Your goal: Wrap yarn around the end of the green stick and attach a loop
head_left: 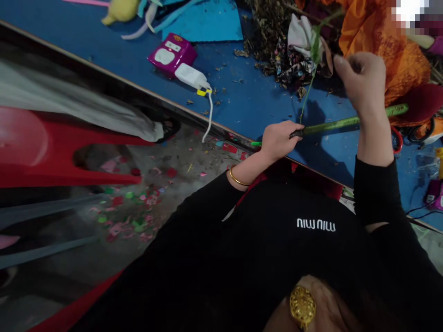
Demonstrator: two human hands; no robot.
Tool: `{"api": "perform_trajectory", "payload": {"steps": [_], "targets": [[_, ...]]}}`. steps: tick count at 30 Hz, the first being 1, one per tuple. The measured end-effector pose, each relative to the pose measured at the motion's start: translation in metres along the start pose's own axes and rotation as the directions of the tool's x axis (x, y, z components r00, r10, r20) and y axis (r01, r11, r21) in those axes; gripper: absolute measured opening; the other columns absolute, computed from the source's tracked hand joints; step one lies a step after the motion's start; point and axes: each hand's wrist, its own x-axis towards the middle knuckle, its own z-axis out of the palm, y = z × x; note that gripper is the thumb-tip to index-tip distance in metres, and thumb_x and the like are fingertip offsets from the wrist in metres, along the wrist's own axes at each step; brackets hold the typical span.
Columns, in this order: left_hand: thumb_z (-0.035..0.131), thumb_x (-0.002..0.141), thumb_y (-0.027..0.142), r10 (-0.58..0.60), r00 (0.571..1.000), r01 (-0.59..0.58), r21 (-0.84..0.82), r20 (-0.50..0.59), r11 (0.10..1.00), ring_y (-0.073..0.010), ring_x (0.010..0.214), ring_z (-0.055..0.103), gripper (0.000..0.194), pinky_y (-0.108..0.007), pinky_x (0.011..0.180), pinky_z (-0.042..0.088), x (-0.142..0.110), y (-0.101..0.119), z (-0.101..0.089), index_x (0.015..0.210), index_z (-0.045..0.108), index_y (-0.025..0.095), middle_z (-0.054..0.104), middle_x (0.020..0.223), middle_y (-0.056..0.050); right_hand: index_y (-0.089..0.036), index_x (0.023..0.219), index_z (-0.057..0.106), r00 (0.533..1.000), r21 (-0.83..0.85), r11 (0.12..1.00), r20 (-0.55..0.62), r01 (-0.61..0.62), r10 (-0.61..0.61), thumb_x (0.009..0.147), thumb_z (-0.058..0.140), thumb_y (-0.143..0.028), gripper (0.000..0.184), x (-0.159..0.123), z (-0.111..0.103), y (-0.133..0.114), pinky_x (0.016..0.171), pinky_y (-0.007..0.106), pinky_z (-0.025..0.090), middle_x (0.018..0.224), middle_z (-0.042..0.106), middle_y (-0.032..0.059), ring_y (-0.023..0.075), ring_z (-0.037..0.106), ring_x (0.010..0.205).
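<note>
My left hand [279, 139] is closed round the near end of a long green stem [346, 123] that lies across the blue table [249, 99]. A gold bangle sits on that wrist. My right hand [362, 78] is raised above the stem, fingers pinched on a thin green strip [309, 80] that runs down to the stem near my left hand. The strip's upper end passes a white and patterned cloth bundle [301, 39]. Both arms wear black sleeves.
A magenta power strip [171, 53] with a white charger [190, 75] and cable lies at the table's left. Orange fabric [380, 41], dried plant litter and red-handled scissors [398, 138] lie at the right. A red plastic chair [51, 152] stands on the littered floor at left.
</note>
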Motion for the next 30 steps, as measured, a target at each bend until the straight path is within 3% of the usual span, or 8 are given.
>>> {"api": "perform_trajectory", "payload": {"steps": [3,6,9,13,18,22,26,30], "targets": [[0.079,0.079,0.016,-0.133,0.989,0.140,-0.129,0.063,0.982,-0.0246,0.104,0.076,0.027,-0.036,0.096,0.058,0.007,0.005,-0.007,0.105,0.084,0.022,0.083,0.109,-0.003,-0.017,0.073,0.061,0.973,-0.317,0.948,-0.214,0.017,-0.089,0.098,0.062,-0.029,0.028,-0.025,-0.013,0.017,0.090,0.035,0.047,0.087,0.069,0.0084,0.0170,0.059,0.086],[0.083,0.074,0.015,-0.268,0.942,0.320,-0.296,0.203,0.900,-0.0189,0.074,0.074,0.028,-0.033,0.076,0.060,0.015,0.014,-0.018,0.102,0.085,0.016,0.082,0.092,-0.005,-0.018,0.073,0.065,0.993,-0.209,0.971,0.009,0.113,-0.114,0.098,0.058,-0.031,0.030,-0.068,-0.017,0.037,0.079,0.032,0.048,0.077,0.066,0.0038,0.0161,0.059,0.075],[0.083,0.075,0.011,-0.339,0.878,0.462,-0.414,0.339,0.784,-0.0110,0.052,0.061,0.030,-0.029,0.058,0.054,0.023,0.025,-0.031,0.105,0.083,0.009,0.077,0.079,-0.006,-0.019,0.092,0.074,0.948,-0.063,0.995,0.314,0.076,-0.052,0.091,0.066,-0.034,0.016,-0.101,0.000,0.057,0.083,0.036,0.052,0.092,0.074,0.0065,0.0208,0.067,0.086],[0.082,0.077,0.007,-0.383,0.835,0.539,-0.445,0.395,0.715,-0.0106,0.051,0.058,0.027,-0.030,0.053,0.047,0.034,0.035,-0.048,0.103,0.083,0.008,0.073,0.072,-0.007,-0.021,0.109,0.073,0.972,0.242,0.970,0.233,-0.019,-0.039,0.082,0.074,-0.035,0.031,-0.114,0.050,0.075,0.111,0.049,0.050,0.123,0.072,0.0124,0.0290,0.066,0.123],[0.085,0.080,0.017,-0.287,0.840,0.505,-0.469,0.461,0.724,-0.0132,0.056,0.062,0.021,-0.032,0.053,0.046,0.046,0.032,-0.060,0.101,0.083,0.010,0.071,0.070,-0.009,-0.030,0.120,0.065,0.987,0.772,0.617,0.149,-0.153,0.059,0.080,0.078,-0.046,0.045,-0.115,0.096,0.060,0.120,0.042,0.047,0.131,0.069,0.0050,0.0213,0.061,0.134],[0.086,0.081,0.027,-0.243,0.823,0.483,-0.410,0.513,0.774,-0.0130,0.054,0.061,0.025,-0.032,0.053,0.046,0.054,0.032,-0.065,0.099,0.081,0.011,0.068,0.067,-0.008,-0.029,0.114,0.063,0.966,0.849,0.462,0.241,-0.258,0.097,0.075,0.083,-0.052,0.050,-0.117,0.099,0.043,0.096,0.032,0.058,0.115,0.070,0.0022,0.0160,0.068,0.106],[0.086,0.080,0.020,-0.334,0.762,0.583,-0.363,0.555,0.727,-0.0119,0.054,0.060,0.021,-0.032,0.055,0.045,0.055,0.037,-0.066,0.098,0.081,0.011,0.069,0.069,-0.007,-0.022,0.096,0.064,0.924,0.742,0.572,0.376,-0.349,0.075,0.076,0.081,-0.064,0.049,-0.123,0.086,0.040,0.059,0.024,0.047,0.079,0.060,-0.0025,0.0088,0.052,0.062],[0.086,0.078,0.013,-0.377,0.735,0.641,-0.393,0.564,0.659,-0.0075,0.050,0.056,0.019,-0.027,0.053,0.042,0.051,0.037,-0.063,0.096,0.079,0.011,0.071,0.071,-0.005,-0.019,0.080,0.066,0.939,0.509,0.825,0.336,-0.244,0.071,0.092,0.065,-0.060,0.043,-0.136,0.063,0.044,0.059,0.026,0.038,0.063,0.047,-0.0040,0.0093,0.040,0.058]]}}
